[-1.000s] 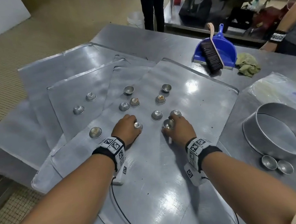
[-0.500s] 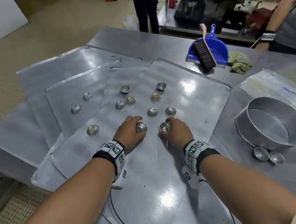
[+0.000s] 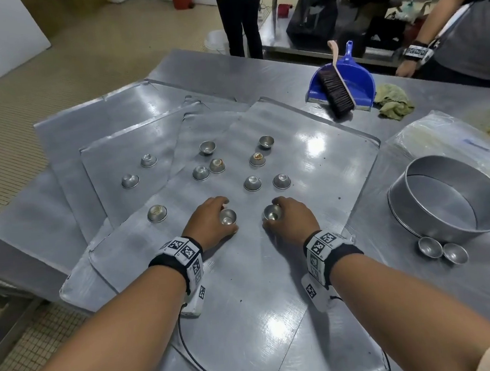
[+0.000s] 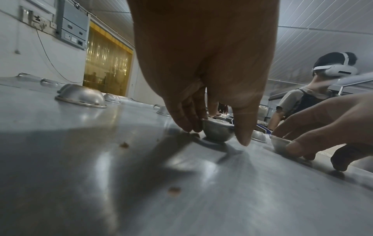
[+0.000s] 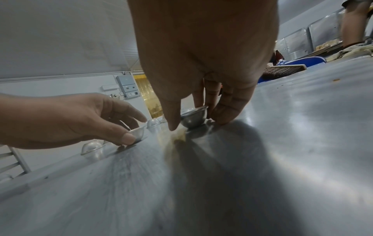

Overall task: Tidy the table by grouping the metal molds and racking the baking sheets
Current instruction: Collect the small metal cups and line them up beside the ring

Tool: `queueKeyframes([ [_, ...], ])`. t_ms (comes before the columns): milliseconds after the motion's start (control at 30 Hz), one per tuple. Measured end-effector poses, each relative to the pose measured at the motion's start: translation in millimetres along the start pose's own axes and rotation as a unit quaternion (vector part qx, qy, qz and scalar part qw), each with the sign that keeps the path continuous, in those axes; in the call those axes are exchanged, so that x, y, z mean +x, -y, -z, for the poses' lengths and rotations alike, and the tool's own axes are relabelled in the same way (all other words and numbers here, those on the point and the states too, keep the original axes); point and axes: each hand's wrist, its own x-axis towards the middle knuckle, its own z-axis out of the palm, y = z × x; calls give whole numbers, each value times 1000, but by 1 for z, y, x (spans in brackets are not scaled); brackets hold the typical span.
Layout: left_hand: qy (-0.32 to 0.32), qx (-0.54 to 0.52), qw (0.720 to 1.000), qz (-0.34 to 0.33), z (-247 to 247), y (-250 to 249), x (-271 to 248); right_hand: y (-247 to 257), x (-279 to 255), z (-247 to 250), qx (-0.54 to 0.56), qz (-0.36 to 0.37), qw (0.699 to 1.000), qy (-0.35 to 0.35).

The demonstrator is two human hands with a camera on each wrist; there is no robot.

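Several small metal molds lie scattered on overlapping baking sheets [image 3: 319, 160]. My left hand [image 3: 211, 221] pinches one upright mold [image 3: 228, 217] between thumb and fingers; the left wrist view shows that mold [image 4: 218, 131] standing on the sheet. My right hand [image 3: 292, 219] pinches another upright mold [image 3: 272, 212], seen in the right wrist view as a small cup [image 5: 192, 119] between my fingers. Two inverted molds [image 3: 252, 183] sit just beyond my hands. Another inverted mold [image 3: 156, 213] lies to the left.
A large round cake ring [image 3: 448, 200] stands at right with two small molds [image 3: 443, 250] in front of it. A blue dustpan with brush [image 3: 341, 83] and a rag [image 3: 393, 105] lie at the back. A plastic bag [image 3: 449, 141] lies at right. Two people stand beyond the table.
Both hands have drawn back toward me, each with a mold now turned open side up. The two inverted molds beyond them stayed in place.
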Motion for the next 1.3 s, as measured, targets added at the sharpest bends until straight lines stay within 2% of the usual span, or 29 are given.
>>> queueKeyframes([
  [133, 14, 19, 1000, 10, -3, -10, 1, -4, -7, 3, 0, 2, 1000, -1],
  [367, 18, 2, 999, -33, -17, -59, 3, -38, -18, 41, -3, -16, 1000, 17],
  [567, 55, -3, 995, -78, -53, -132, 7, -100, -51, 88, 11, -52, 998, -25],
  [833, 138, 23, 976, -166, -136, -241, -7, -208, -130, 140, 31, -144, 987, -67],
  [933, 173, 56, 964, -193, -172, -273, -15, -246, -158, 145, 36, -181, 980, -73],
  [1067, 188, 71, 962, -185, -213, -297, -26, -285, -180, 139, 41, -205, 975, -74],
  [1300, 212, 76, 961, -162, -248, -301, -42, -314, -191, 122, 64, -227, 969, -67],
])
